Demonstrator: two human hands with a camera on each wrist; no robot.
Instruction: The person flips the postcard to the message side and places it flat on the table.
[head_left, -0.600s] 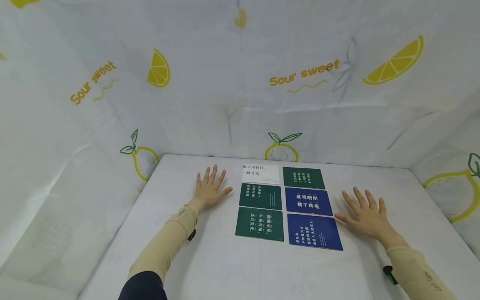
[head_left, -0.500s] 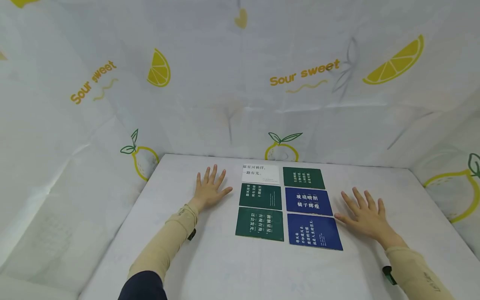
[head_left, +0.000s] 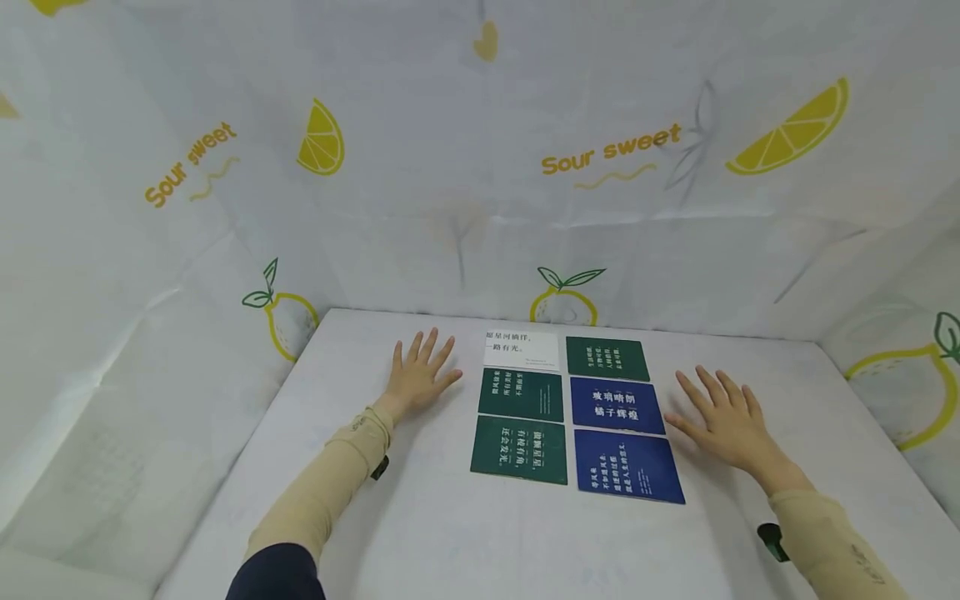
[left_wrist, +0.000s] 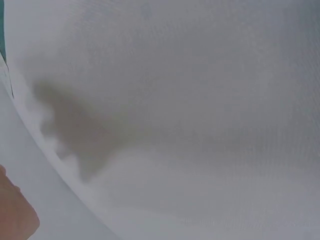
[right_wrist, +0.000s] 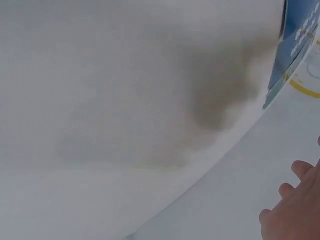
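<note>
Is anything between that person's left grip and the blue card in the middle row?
Yes: the middle-row green card lies flat between the left grip and the blue card. Being flat, it could probably be reached over.

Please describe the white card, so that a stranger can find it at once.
On the table, six cards lie in two columns. At the far end of the left column is the white card, the only one not green or blue.

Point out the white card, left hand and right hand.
White card (head_left: pixel 522 352): head view, middle of its face.
Left hand (head_left: pixel 412 383): head view, back of it.
Right hand (head_left: pixel 733 428): head view, back of it.
</note>
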